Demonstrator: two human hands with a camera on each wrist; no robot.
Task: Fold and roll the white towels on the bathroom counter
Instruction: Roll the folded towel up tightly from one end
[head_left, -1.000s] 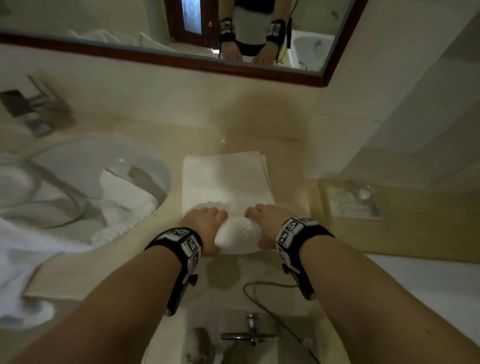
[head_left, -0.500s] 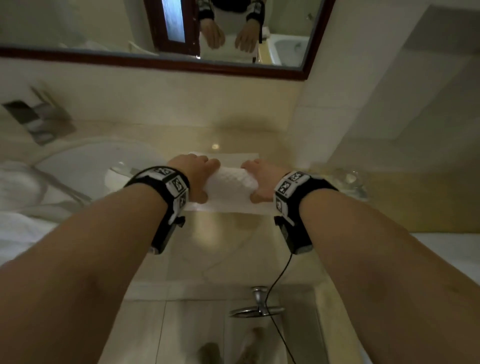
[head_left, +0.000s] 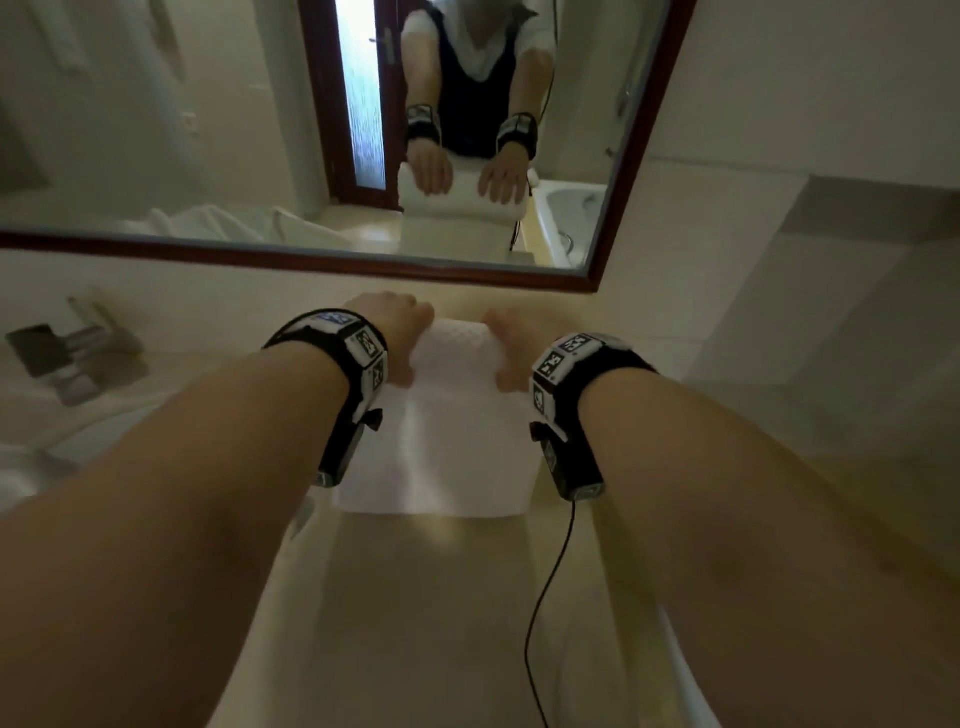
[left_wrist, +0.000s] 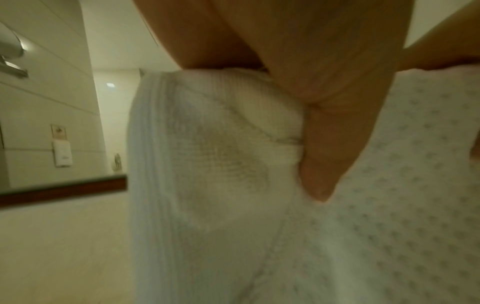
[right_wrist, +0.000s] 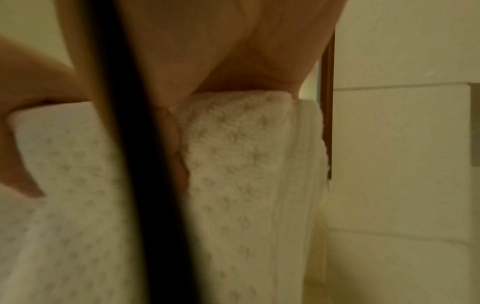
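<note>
I hold a white waffle-textured towel (head_left: 457, 364) as a roll in both hands, raised in front of the wall just below the mirror. My left hand (head_left: 400, 338) grips the roll's left end and my right hand (head_left: 511, 348) its right end, fingers curled over the top. A flat tail of the towel runs from the roll down toward me and ends in a straight edge. In the left wrist view my thumb (left_wrist: 332, 144) presses into the towel (left_wrist: 221, 164). The right wrist view shows my right hand (right_wrist: 221, 51) on top of the towel (right_wrist: 233, 154).
The dark-framed mirror (head_left: 311, 260) is straight ahead and reflects me and the roll. A metal fixture (head_left: 62, 353) sticks out of the wall at left, with more white cloth (head_left: 21, 467) below it. A black cable (head_left: 550, 597) hangs from my right wrist. A tiled wall stands at right.
Both hands have carried the rolled towel up and away from me toward the mirror. The head view has tilted up, so the sink has dropped out of sight.
</note>
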